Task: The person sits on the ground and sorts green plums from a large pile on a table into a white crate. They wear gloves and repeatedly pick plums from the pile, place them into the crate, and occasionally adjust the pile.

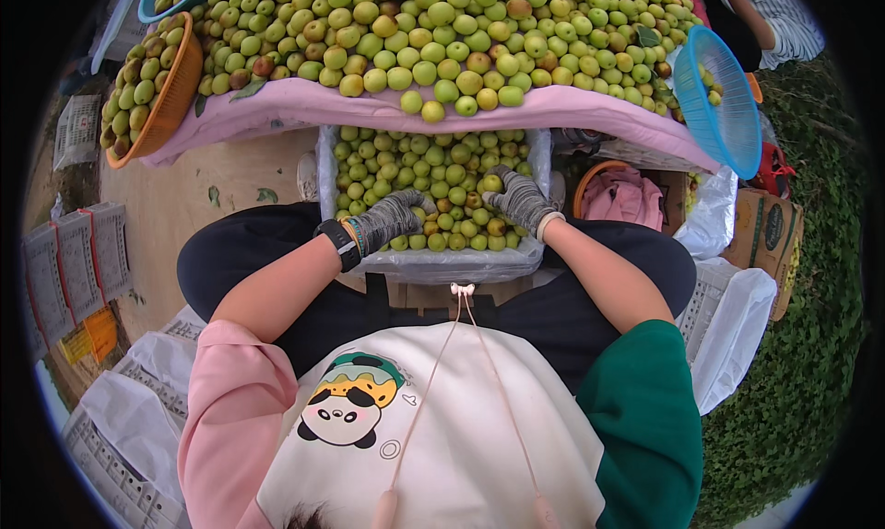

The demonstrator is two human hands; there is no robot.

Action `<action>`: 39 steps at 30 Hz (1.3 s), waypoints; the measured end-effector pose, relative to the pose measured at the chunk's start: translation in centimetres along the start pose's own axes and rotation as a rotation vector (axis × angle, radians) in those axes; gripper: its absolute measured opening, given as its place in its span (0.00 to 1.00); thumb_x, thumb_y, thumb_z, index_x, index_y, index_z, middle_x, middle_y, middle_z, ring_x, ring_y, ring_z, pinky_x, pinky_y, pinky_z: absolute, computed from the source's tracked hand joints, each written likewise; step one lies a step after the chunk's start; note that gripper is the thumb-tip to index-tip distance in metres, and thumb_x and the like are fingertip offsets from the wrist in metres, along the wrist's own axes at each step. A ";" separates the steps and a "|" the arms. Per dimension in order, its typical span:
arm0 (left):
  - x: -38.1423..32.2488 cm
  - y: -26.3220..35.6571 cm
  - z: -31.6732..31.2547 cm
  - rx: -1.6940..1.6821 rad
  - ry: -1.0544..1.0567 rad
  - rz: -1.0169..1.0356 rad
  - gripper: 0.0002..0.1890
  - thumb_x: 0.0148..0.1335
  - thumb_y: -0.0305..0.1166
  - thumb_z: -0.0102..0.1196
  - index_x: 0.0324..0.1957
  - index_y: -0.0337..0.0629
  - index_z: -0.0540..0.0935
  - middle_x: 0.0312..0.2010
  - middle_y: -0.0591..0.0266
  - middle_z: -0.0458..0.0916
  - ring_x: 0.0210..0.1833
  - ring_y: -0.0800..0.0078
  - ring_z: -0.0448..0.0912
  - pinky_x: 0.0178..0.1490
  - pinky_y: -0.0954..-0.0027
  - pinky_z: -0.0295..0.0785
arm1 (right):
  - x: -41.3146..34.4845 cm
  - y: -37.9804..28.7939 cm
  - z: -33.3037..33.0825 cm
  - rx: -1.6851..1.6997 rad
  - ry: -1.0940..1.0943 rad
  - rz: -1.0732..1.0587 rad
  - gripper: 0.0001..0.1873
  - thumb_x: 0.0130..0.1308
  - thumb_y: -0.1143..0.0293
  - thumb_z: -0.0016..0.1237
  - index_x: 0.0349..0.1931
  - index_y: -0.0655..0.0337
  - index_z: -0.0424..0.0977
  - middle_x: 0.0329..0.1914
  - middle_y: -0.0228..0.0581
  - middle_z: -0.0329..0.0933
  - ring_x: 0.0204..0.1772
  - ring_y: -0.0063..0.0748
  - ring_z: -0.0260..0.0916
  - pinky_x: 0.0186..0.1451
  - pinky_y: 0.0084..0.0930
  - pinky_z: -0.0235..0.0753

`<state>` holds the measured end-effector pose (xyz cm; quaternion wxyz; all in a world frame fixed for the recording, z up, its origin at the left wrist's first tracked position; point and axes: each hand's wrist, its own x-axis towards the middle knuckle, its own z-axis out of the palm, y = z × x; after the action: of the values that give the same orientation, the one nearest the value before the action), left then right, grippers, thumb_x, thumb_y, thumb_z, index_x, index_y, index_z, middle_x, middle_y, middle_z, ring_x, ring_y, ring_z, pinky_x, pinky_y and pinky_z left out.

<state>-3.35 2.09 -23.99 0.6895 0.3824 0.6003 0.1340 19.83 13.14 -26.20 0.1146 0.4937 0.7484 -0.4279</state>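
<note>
A plastic-lined crate (442, 268) full of small green and reddish-brown fruits (422, 163) stands between the person's knees. My left hand (393, 219), in a grey knit glove, lies over the crate's left side, its fingers curled around a green fruit (419, 214). On the right side, my right hand (518, 198), gloved alike, holds a green fruit (492, 183) between thumb and fingers. Beyond the crate, many more such fruits (442, 52) are heaped on a surface covered with pink cloth (387, 109), a few lying at its near edge.
An orange basket (166, 104) of fruits tilts at the heap's left end; a blue basket (726, 107) with a few fruits is at the right. Stacked grey crates (76, 266), a cardboard box (764, 239) and plastic-lined crates (726, 335) stand around. Another person's arm (750, 17) shows upper right.
</note>
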 end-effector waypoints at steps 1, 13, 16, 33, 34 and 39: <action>0.3 -0.4 -0.4 0.193 0.064 0.015 0.19 0.49 0.20 0.55 0.47 0.41 0.76 0.41 0.62 0.77 0.43 0.72 0.75 0.49 0.72 0.72 | 0.9 1.0 -0.3 0.003 -0.002 0.079 0.26 0.53 0.57 0.56 0.49 0.63 0.69 0.43 0.52 0.75 0.48 0.49 0.72 0.50 0.34 0.70; 1.4 -1.1 -1.4 0.620 0.170 0.240 0.25 0.56 0.29 0.55 0.56 0.40 0.68 0.50 0.51 0.72 0.49 0.61 0.75 0.53 0.65 0.71 | -4.9 -3.0 -8.0 0.212 -0.289 -0.125 0.12 0.52 0.70 0.58 0.36 0.61 0.73 0.26 0.32 0.72 0.31 0.24 0.69 0.35 0.21 0.70; 0.4 0.1 -0.8 0.659 0.088 0.318 0.25 0.55 0.31 0.56 0.56 0.41 0.69 0.49 0.50 0.72 0.50 0.60 0.74 0.55 0.64 0.70 | -11.5 -0.7 -12.6 0.461 0.049 -0.325 0.12 0.50 0.70 0.60 0.34 0.61 0.73 0.26 0.30 0.72 0.33 0.24 0.70 0.40 0.21 0.70; -4.7 4.7 -1.3 0.967 -0.044 0.613 0.24 0.60 0.45 0.49 0.54 0.40 0.71 0.45 0.50 0.75 0.49 0.53 0.73 0.53 0.60 0.68 | -15.4 16.3 -20.7 0.774 0.520 0.219 0.19 0.59 0.75 0.51 0.51 0.65 0.66 0.37 0.36 0.74 0.34 0.26 0.74 0.33 0.20 0.77; -5.6 6.5 -2.0 0.894 -0.055 0.611 0.24 0.61 0.45 0.49 0.54 0.42 0.71 0.46 0.50 0.75 0.50 0.54 0.73 0.55 0.60 0.68 | -14.7 13.4 -20.8 0.646 0.445 0.078 0.21 0.59 0.74 0.52 0.53 0.65 0.65 0.37 0.36 0.74 0.37 0.25 0.73 0.36 0.20 0.76; -6.7 14.6 -6.9 0.483 0.020 0.782 0.22 0.63 0.37 0.51 0.57 0.41 0.69 0.51 0.56 0.74 0.54 0.67 0.73 0.58 0.68 0.66 | -7.0 -2.6 -21.8 0.516 0.026 -0.215 0.28 0.57 0.68 0.55 0.58 0.60 0.63 0.49 0.39 0.71 0.45 0.27 0.70 0.51 0.24 0.71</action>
<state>-7.44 10.12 -9.01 0.4722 0.7288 0.4316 0.2443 26.50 24.75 -7.42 -0.0704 0.4298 0.6641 -0.6077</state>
